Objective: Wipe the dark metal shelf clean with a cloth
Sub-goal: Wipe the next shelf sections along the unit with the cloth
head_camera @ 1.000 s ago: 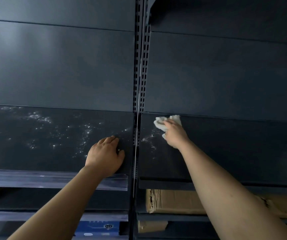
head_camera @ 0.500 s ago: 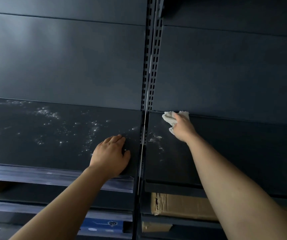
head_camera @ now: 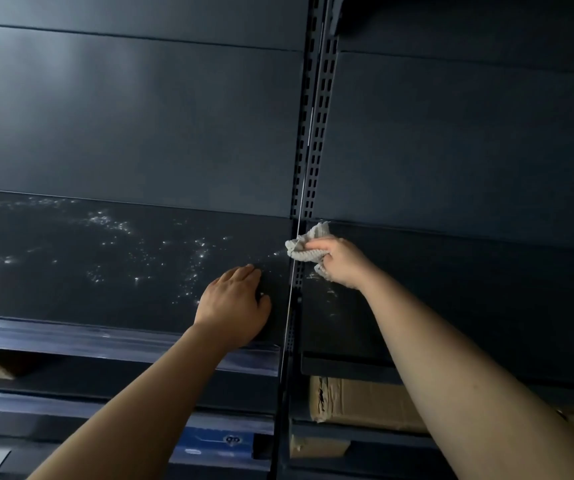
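A dark metal shelf [head_camera: 71, 278] runs across the view, its left section speckled with pale dusty marks. My right hand [head_camera: 342, 263] is closed on a crumpled white cloth [head_camera: 304, 245], which presses on the shelf's back left corner of the right section, against the slotted upright [head_camera: 309, 161]. A few pale specks lie just below the cloth. My left hand [head_camera: 233, 303] rests flat with fingers spread on the left section, near its right end and front edge.
A dark back panel [head_camera: 140, 133] rises behind the shelf. Below it a cardboard box [head_camera: 358, 400] sits on the lower right shelf, and a blue package [head_camera: 216, 445] lies lower left. A shelf bracket [head_camera: 342, 15] projects at the top.
My right hand has swept the cloth leftwards along the back of the right section to the upright. The left hand has stayed in place. The view shifted a little.
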`<act>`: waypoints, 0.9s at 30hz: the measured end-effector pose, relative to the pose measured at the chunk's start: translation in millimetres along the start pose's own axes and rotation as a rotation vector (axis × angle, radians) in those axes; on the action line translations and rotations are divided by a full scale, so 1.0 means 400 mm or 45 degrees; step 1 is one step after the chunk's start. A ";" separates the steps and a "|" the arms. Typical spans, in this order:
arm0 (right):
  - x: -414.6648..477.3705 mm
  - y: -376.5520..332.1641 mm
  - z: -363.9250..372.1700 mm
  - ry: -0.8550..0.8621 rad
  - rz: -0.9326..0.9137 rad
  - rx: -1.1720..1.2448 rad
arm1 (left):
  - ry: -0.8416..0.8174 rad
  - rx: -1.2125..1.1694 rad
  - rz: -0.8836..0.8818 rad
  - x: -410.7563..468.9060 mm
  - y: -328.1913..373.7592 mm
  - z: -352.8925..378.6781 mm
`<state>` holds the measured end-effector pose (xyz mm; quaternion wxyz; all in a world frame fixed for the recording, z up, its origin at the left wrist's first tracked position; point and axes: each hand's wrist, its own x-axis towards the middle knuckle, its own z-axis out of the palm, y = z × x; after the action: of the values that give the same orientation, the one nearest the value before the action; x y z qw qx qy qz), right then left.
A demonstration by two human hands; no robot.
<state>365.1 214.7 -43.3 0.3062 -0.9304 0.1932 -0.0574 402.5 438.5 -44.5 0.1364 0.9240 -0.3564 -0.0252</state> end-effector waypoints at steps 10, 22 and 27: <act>-0.241 -0.083 0.016 -0.094 0.074 0.231 | 0.027 0.007 -0.023 -0.055 -0.029 -0.041; -0.335 -0.094 -0.057 0.271 0.212 0.471 | -0.005 0.011 -0.005 -0.114 -0.095 -0.025; -0.364 -0.081 0.003 0.158 0.183 -0.026 | -0.002 0.015 -0.005 -0.111 -0.098 -0.018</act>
<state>242.3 296.6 -23.5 0.2875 -0.9119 0.2785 -0.0910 395.9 497.6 -50.6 0.1306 0.9255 -0.3547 -0.0241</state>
